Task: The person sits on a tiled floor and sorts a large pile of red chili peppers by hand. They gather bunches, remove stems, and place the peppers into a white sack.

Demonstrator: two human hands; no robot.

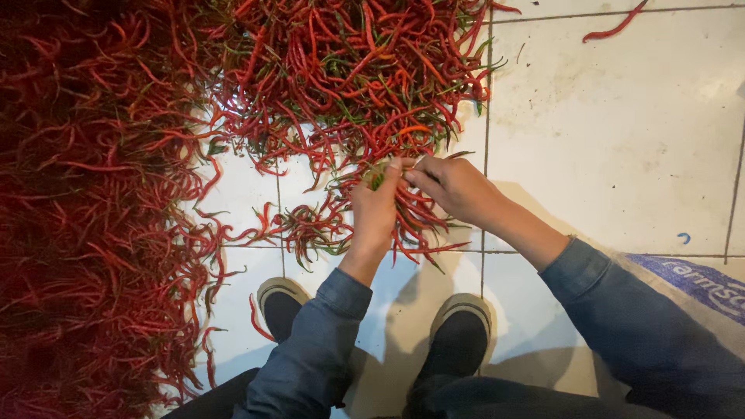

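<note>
My left hand [375, 211] is closed around a bunch of long red chili peppers [411, 221], stems up, tips hanging down and fanning out. My right hand [454, 186] meets it from the right, fingertips pinching at the green stem ends at the top of the bunch. Both hands hover over the white tiled floor [605, 140], just in front of a big heap of red chilies [341, 70]. Both arms wear blue denim sleeves.
A thick mass of red chilies [85, 217] covers the floor at the left and top. Loose chilies [306, 229] lie beside my hands. My two dark shoes [458, 337] stand below. A white sack with blue print [698, 283] lies at the right. One stray chili [617, 27] rests far right.
</note>
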